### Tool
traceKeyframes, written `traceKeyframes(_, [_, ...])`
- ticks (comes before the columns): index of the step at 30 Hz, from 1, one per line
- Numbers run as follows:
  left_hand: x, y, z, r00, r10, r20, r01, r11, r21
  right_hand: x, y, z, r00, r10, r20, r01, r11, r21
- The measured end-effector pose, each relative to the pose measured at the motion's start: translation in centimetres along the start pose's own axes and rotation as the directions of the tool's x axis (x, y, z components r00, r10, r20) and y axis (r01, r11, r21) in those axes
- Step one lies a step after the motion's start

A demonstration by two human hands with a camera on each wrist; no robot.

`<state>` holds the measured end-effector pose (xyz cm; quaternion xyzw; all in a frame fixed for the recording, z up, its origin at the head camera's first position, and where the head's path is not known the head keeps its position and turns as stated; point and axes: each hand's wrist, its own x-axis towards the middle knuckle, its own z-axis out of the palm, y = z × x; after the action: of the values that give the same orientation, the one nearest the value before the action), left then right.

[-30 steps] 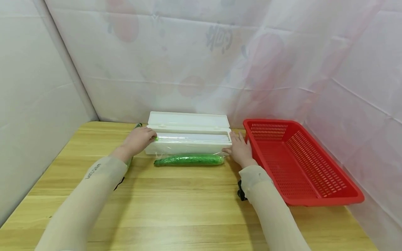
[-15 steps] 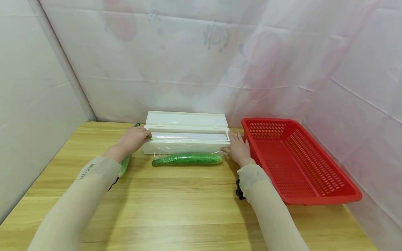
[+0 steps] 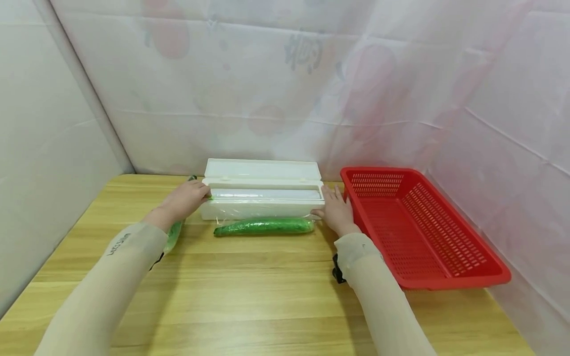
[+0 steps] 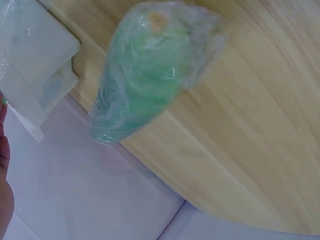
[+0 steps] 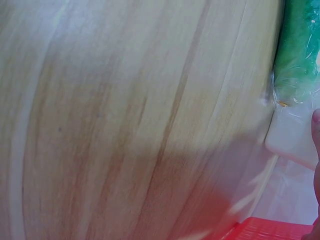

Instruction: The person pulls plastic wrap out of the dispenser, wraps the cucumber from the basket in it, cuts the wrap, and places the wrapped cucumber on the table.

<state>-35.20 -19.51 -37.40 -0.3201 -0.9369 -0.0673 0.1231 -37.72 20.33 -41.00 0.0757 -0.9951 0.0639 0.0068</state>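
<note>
A long white cling film box [image 3: 262,210] stands at the back of the table with its lid raised and a film roll [image 3: 267,193] inside. At its left end, my left hand [image 3: 184,199] pinches a small green slider [image 3: 211,198] on the front top edge. My right hand [image 3: 336,211] rests against the box's right end, fingers extended. A cucumber [image 3: 264,226] lies along the front of the box, under clear film that runs down from the box. Beside my left wrist lies a film-wrapped green vegetable [image 4: 145,75], mostly hidden by the arm in the head view.
A red perforated plastic basket [image 3: 418,284] stands to the right, close to my right hand and forearm. Pale printed cloth [image 3: 258,89] hangs behind the wooden table [image 3: 249,301] and on both sides.
My left hand has slid slightly left along the box's front edge with the green slider. The right hand stays at the right end. The head view has shifted a little.
</note>
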Motion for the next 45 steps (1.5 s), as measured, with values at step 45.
traceKeyframes(45, [3.9,8.8,6.6,0.967,0.091,0.239,-0.102,0.994,0.036,1.4,-2.3,-1.4,0.966,-0.255,-0.053,0.26,0.951,0.168])
